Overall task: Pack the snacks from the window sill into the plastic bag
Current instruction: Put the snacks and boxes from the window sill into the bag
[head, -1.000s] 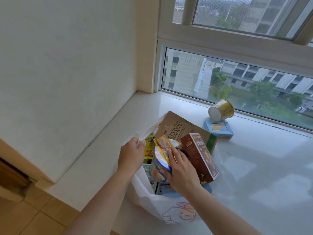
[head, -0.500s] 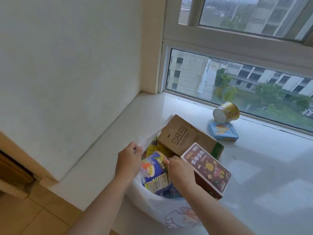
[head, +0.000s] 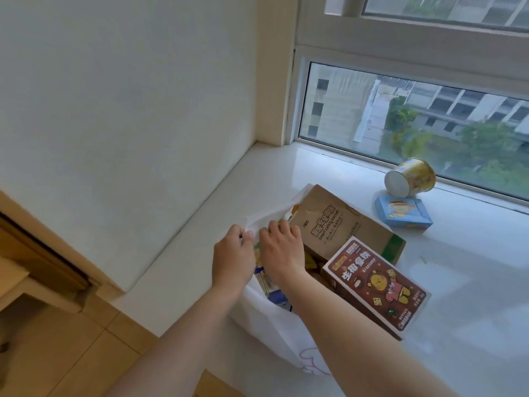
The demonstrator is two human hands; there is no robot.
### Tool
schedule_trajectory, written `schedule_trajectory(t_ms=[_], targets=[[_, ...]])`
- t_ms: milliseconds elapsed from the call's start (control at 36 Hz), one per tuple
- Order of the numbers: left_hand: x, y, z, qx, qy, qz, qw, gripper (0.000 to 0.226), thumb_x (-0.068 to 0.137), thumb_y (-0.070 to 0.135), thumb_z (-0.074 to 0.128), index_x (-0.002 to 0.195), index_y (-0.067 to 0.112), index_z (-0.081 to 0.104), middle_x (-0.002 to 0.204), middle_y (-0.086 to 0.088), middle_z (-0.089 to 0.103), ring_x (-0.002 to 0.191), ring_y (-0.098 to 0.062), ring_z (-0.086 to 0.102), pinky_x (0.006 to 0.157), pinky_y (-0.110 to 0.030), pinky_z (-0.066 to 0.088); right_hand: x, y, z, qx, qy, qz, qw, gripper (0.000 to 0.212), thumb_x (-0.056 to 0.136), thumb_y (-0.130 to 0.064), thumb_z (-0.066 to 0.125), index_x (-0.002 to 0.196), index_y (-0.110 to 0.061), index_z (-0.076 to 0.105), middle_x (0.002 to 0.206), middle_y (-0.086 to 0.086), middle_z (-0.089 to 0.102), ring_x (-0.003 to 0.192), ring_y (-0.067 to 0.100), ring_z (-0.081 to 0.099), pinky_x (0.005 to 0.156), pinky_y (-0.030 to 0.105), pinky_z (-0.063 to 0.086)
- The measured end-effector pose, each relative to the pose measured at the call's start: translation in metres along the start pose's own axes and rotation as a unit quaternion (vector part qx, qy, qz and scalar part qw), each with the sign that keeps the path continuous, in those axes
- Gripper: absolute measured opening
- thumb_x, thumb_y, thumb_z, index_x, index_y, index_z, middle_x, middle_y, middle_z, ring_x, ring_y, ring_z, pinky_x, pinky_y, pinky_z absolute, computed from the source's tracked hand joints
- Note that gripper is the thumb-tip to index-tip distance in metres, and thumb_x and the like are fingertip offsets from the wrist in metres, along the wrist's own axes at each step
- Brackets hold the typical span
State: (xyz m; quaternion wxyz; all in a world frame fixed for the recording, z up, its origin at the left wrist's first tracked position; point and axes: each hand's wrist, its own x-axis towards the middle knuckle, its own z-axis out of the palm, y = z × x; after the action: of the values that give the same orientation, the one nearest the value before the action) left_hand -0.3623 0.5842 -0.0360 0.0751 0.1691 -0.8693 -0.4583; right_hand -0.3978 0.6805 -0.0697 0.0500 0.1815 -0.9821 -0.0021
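sill: pale glossy window sill, runs along under the window, wall closes it off on the left

bag: white plastic bag sits on the sill near its front edge, mouth facing up and pretty stuffed, some pink line drawing on the side facing the camera

kraft box: big brown cardboard box sticks out of the bag's far side, leaning back toward the window, black print on its face

brown box: dark brown snack box with a cartoon bear, poking out on the right side of the bag; long axis runs from the bag mouth out toward the lower right, printed face up

other packs: a few blue and yellow wrappers down in the bag, mostly hidden by the hands, can't really tell what they are

cup: gold snack cup tipped on its side by the glass, white bottom facing the camera, resting on the blue box

blue box: small flat blue box lying on the sill, well apart from the bag

left hand: left hand pinches the bag's rim at the left

right hand: right hand just beside it, fingers curled down into the mouth; can't tell if it's got anything
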Motion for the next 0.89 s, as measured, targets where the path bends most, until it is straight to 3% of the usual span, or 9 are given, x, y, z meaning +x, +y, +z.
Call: schedule_trajectory(t_ms=[111,194,250,333,389,472,611,833,889], targets=[[0.0,-0.007,0.009,-0.009,-0.002,-0.01,1.0,0.033,0.098,0.027,0.043,0.066,0.02,0.035,0.069,-0.002,0.051,0.068,-0.023,0.055,0.051,-0.028,0.037,-0.03,0.026,-0.015,0.097,0.079,0.068,0.99,0.04,0.088,-0.043,0.052,0.121,-0.022,0.053,0.124,0.002,0.052,0.115,0.024,0.046,0.097,0.038,0.037],[-0.001,-0.008,0.017,-0.016,-0.003,-0.011,1.0,0.03,0.099,0.028,0.042,0.071,0.018,0.037,0.08,-0.009,0.058,0.077,-0.026,0.059,0.054,-0.03,0.043,-0.06,0.071,-0.019,0.098,-0.018,0.152,0.983,0.081,0.074,-0.072,0.052,0.141,-0.035,0.026,0.151,0.002,0.015,0.14,0.025,0.011,0.115,0.044,0.013],[-0.002,-0.006,0.02,-0.016,-0.002,-0.011,1.0,0.027,0.099,0.027,0.041,0.076,0.013,0.039,0.08,-0.009,0.056,0.074,-0.023,0.056,0.05,-0.027,0.041,-0.074,0.098,-0.019,0.083,-0.102,0.19,0.973,0.104,0.065,-0.082,0.053,0.146,-0.04,0.005,0.156,0.0,-0.01,0.144,0.027,-0.009,0.116,0.051,-0.003],[-0.003,-0.006,0.025,-0.019,-0.009,-0.001,1.0,0.026,0.1,0.028,0.041,0.08,0.012,0.042,0.08,-0.006,0.057,0.075,-0.021,0.058,0.052,-0.027,0.045,-0.088,0.124,-0.016,0.064,-0.194,0.216,0.955,0.118,0.06,-0.077,0.062,0.145,-0.043,-0.012,0.157,0.002,-0.007,0.143,0.031,0.004,0.115,0.053,0.009],[-0.003,-0.007,0.026,-0.016,0.0,0.003,1.0,0.026,0.1,0.026,0.041,0.078,0.012,0.041,0.078,-0.006,0.056,0.074,-0.022,0.055,0.05,-0.025,0.039,-0.094,0.132,-0.016,0.059,-0.193,0.226,0.953,0.118,0.062,-0.068,0.066,0.144,-0.043,-0.014,0.154,0.005,0.008,0.136,0.03,0.021,0.11,0.047,0.024],[0.0,-0.012,0.024,-0.024,0.016,0.004,1.0,0.026,0.099,0.024,0.043,0.077,0.011,0.041,0.078,-0.009,0.057,0.076,-0.028,0.058,0.055,-0.029,0.039,-0.097,0.128,-0.016,0.083,-0.157,0.186,0.966,0.111,0.064,-0.064,0.064,0.146,-0.042,-0.007,0.149,0.002,0.017,0.129,0.024,0.026,0.108,0.041,0.027],[0.0,-0.014,0.019,-0.025,0.028,0.015,0.999,0.026,0.099,0.027,0.043,0.078,0.012,0.041,0.076,-0.008,0.057,0.072,-0.025,0.059,0.051,-0.026,0.041,-0.091,0.093,-0.02,0.226,-0.084,0.149,0.959,0.1,0.066,-0.07,0.054,0.147,-0.041,0.004,0.151,-0.005,0.014,0.131,0.019,0.028,0.108,0.038,0.029],[-0.003,-0.017,0.005,0.028,0.043,0.025,0.998,0.027,0.099,0.024,0.043,0.074,0.015,0.04,0.068,0.0,0.05,0.061,-0.016,0.047,0.048,-0.024,0.029,-0.035,0.024,0.002,0.222,0.006,0.145,0.964,0.088,0.073,-0.068,0.046,0.144,-0.046,-0.001,0.151,0.0,0.003,0.135,0.028,0.02,0.11,0.045,0.021],[-0.001,-0.019,0.005,0.025,0.046,0.023,0.998,0.025,0.099,0.024,0.042,0.076,0.013,0.044,0.073,-0.004,0.055,0.067,-0.023,0.051,0.05,-0.028,0.033,-0.019,0.022,-0.001,0.222,0.01,0.133,0.966,0.086,0.076,-0.063,0.05,0.145,-0.047,0.001,0.151,0.001,0.005,0.134,0.03,0.02,0.11,0.047,0.019]])
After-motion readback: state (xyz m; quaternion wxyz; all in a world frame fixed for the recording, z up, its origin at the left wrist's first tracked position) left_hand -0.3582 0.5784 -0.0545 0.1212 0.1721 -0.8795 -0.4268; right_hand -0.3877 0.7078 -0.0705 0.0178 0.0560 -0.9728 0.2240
